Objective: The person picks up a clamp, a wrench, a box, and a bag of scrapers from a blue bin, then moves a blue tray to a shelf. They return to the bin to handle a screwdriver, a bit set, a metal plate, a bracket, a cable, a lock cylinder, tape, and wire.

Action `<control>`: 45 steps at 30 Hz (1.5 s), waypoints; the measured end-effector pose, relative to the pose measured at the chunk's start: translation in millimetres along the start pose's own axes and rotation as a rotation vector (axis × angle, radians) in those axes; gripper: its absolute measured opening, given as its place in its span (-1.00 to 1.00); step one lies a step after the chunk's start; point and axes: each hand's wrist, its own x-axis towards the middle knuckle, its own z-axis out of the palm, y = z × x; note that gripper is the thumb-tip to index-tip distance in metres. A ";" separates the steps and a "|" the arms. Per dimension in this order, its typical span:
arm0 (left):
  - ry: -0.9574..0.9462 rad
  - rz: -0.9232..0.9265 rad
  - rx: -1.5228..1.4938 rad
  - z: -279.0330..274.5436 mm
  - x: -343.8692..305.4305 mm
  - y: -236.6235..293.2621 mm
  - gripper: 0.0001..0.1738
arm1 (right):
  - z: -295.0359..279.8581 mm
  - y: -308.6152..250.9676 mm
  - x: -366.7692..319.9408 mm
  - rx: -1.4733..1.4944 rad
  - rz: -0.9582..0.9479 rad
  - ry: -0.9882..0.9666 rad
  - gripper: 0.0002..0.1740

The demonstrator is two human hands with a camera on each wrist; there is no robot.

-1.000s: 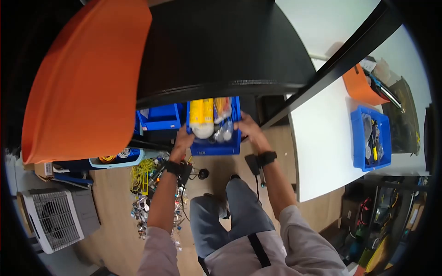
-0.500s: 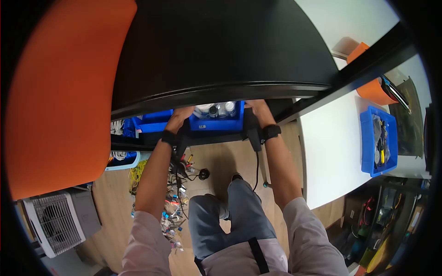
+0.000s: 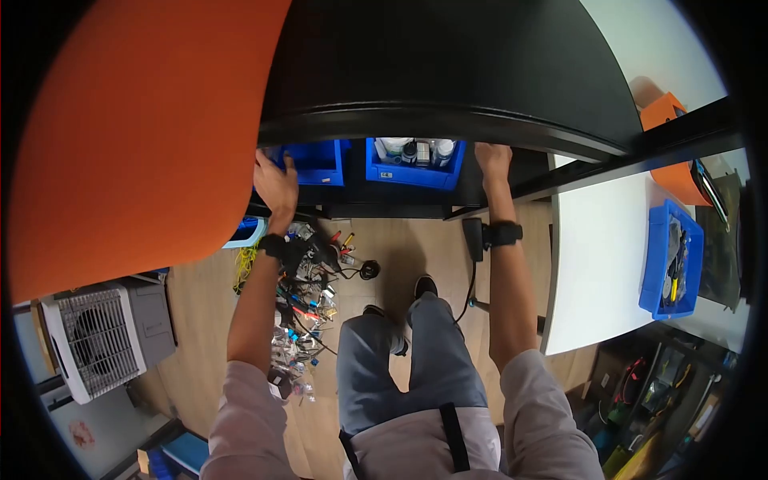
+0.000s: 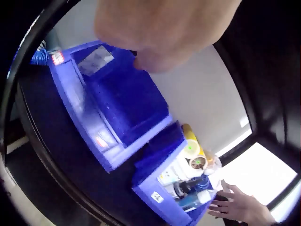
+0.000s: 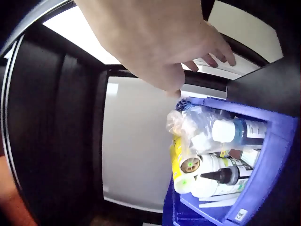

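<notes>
Two blue bins sit side by side on a black shelf. The left bin [image 4: 127, 101] looks empty apart from a paper label at one end. My left hand [image 3: 276, 182] is at its left side, thumb apart from the fingers; in the left wrist view the thumb overlaps the bin's rim. The right bin [image 3: 414, 174] holds white bottles, a dark-nozzled bottle [image 5: 229, 175], a blue bottle [image 5: 251, 132], yellow-wrapped rolls [image 4: 190, 147] and clear plastic bags [image 5: 202, 125]. My right hand [image 3: 494, 160] is beside its right wall with fingers extended, apart from it.
A black board [image 3: 448, 64] overhangs the bins, with an orange panel [image 3: 144, 136] at left. On the white table [image 3: 596, 264] at right stands a blue tray [image 3: 652, 276] of tools. Loose parts and cables [image 3: 308, 296] cover floor at left.
The filled bin has moved inward onto the shelf. Both hands have come off it: the left moved leftward to the other bin, the right drew away to the right.
</notes>
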 end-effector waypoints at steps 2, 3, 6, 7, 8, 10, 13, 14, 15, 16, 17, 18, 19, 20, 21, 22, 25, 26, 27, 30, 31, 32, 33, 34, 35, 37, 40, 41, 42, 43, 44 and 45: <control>0.112 0.070 0.152 9.4 5.3 -19.7 -0.41 | -33.7 -44.2 -45.5 0.392 -0.069 0.597 -0.59; 0.023 0.017 0.127 11.8 11.3 -25.6 -0.32 | -46.6 -68.3 -62.6 0.191 -0.050 0.701 -0.64; 0.181 0.357 0.141 61.7 42.5 -109.9 -0.19 | -47.4 -124.6 -93.9 0.439 -0.125 0.513 -0.71; -0.002 0.099 -0.003 60.0 49.3 -113.4 -0.25 | -32.4 -135.2 -92.0 0.485 -0.192 0.352 -0.68; -0.187 -0.160 -0.146 59.8 51.2 -116.2 -0.31 | -15.4 -144.8 -90.3 0.527 -0.257 0.188 -0.65; -0.228 -0.112 -0.051 54.9 56.4 -116.6 -0.37 | 4.7 -175.6 -91.7 0.712 -0.172 -0.044 -0.55; -0.356 -0.098 -0.024 34.5 40.6 -108.7 -0.48 | 20.1 -195.5 -90.4 0.610 -0.191 -0.216 -0.35; -0.357 -0.093 -0.015 35.4 31.4 -121.0 -0.48 | 27.7 -198.1 -91.7 0.620 -0.187 -0.216 -0.35; -0.268 0.027 -0.189 51.3 18.0 -147.2 -0.49 | 31.1 -201.1 -93.9 0.479 -0.174 -0.216 -0.38; -0.180 0.146 -0.364 59.2 8.4 -163.7 -0.48 | 33.4 -202.7 -96.4 0.337 -0.158 -0.216 -0.41; -0.253 0.060 -0.432 54.6 2.7 -166.0 -0.44 | 30.0 -204.9 -98.2 0.377 -0.109 -0.285 -0.42; -0.257 0.063 -0.425 62.7 -0.5 -186.4 -0.44 | 29.5 -205.4 -99.9 0.385 -0.105 -0.286 -0.42; -0.250 -0.018 -0.461 77.4 -6.2 -218.8 -0.45 | 28.8 -205.7 -102.1 0.395 -0.115 -0.326 -0.43; -0.249 -0.098 -0.497 82.8 -9.6 -236.5 -0.47 | 27.8 -205.7 -105.7 0.405 -0.119 -0.366 -0.45; -0.387 -0.188 -0.008 8.1 -12.2 -108.4 -0.46 | 27.9 -207.4 -107.0 0.410 -0.105 -0.363 -0.45; -0.408 -0.174 -0.004 -8.1 -16.2 -92.8 -0.46 | 30.5 -209.3 -109.3 0.395 -0.108 -0.362 -0.42; -0.398 -0.267 -0.463 -38.7 -39.9 -80.7 -0.47 | 25.9 -198.3 -135.0 0.345 -0.148 -0.290 -0.46; -0.349 -0.099 -0.373 -35.5 -50.8 -103.4 -0.42 | 16.8 -200.8 -140.1 0.306 -0.221 -0.207 -0.54; -0.333 -0.165 -0.418 -52.0 -62.4 -100.0 -0.38 | -0.5 -201.3 -149.9 0.378 -0.216 -0.208 -0.63; -0.357 -0.390 -0.624 -121.1 -102.4 -33.8 -0.28 | -36.9 -194.9 -178.7 0.389 -0.248 -0.279 -0.61; -0.333 -0.338 -0.623 -135.6 -119.9 -27.3 -0.27 | -48.4 -190.5 -193.5 0.408 -0.252 -0.296 -0.61; -0.314 -0.279 -0.628 -148.3 -135.8 -22.8 -0.26 | -58.2 -182.9 -208.9 0.407 -0.240 -0.279 -0.61; -0.333 -0.292 -0.565 -161.4 -154.7 -19.2 -0.26 | -66.1 -174.0 -223.9 0.405 -0.271 -0.295 -0.60; -0.345 -0.306 -0.507 -178.0 -172.0 -15.0 -0.25 | -76.0 -167.7 -238.6 0.396 -0.307 -0.311 -0.58; -0.406 -0.361 -0.507 -198.2 -186.6 -6.6 -0.27 | -90.1 -161.8 -254.8 0.387 -0.311 -0.349 -0.55; -0.469 -0.420 -0.640 -231.9 -220.4 7.5 -0.30 | -123.1 -146.3 -289.8 0.370 -0.301 -0.410 -0.51; -0.383 -0.373 -0.918 -267.3 -260.6 42.3 -0.31 | -172.4 -131.1 -338.0 0.321 -0.285 -0.385 -0.53; -0.437 -0.334 -0.819 -282.0 -268.3 49.7 -0.31 | -191.6 -125.4 -351.2 0.285 -0.278 -0.361 -0.53; -0.490 -0.290 -0.714 -294.7 -276.2 53.9 -0.32 | -210.5 -120.9 -364.7 0.340 -0.207 -0.415 -0.55; -0.567 -0.271 -0.524 -306.4 -281.2 60.6 -0.30 | -226.7 -116.4 -377.3 0.400 -0.134 -0.464 -0.57; -0.583 -0.258 -0.551 -315.2 -287.2 71.3 -0.30 | -238.4 -107.9 -391.0 0.379 -0.117 -0.443 -0.57; -0.638 -0.267 -0.579 -331.5 -291.8 91.0 -0.28 | -251.1 -97.2 -404.2 0.401 -0.122 -0.402 -0.53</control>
